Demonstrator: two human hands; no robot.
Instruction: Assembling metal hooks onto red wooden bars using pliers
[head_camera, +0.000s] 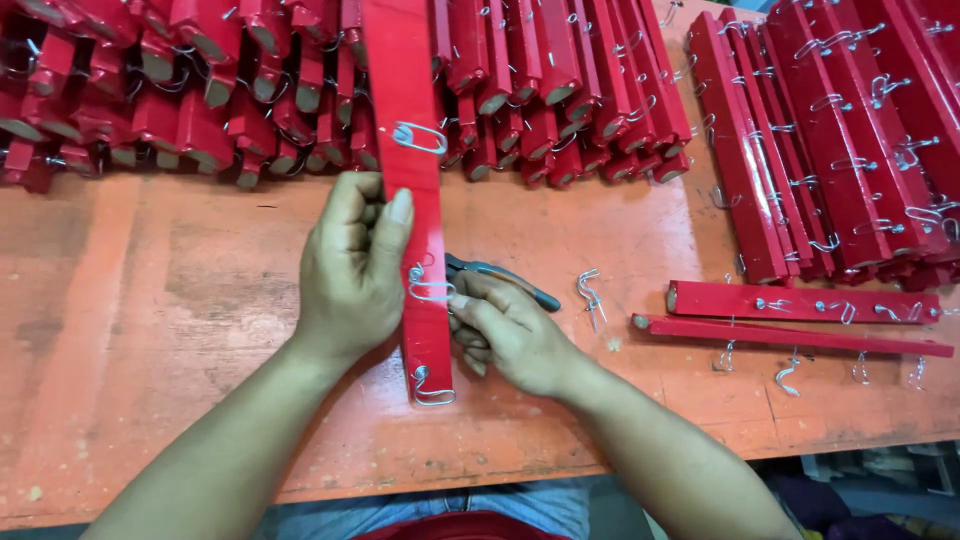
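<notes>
A long red wooden slat (410, 90) with three metal wire hooks stands on end near the table's front edge. My left hand (350, 270) grips its left side, thumb laid up the face. My right hand (505, 330) sits at the slat's right edge, closed around dark-handled pliers (505, 278) whose jaws meet the middle wire hook (430, 285). Another hook (418, 137) sits higher up, and one (432, 388) at the lower end.
Piles of red slats (250, 90) fill the back of the orange table (170, 300). A stack of hooked slats (840, 140) lies at the right, two single slats (800, 302) in front of it. Loose wire hooks (590, 296) lie nearby.
</notes>
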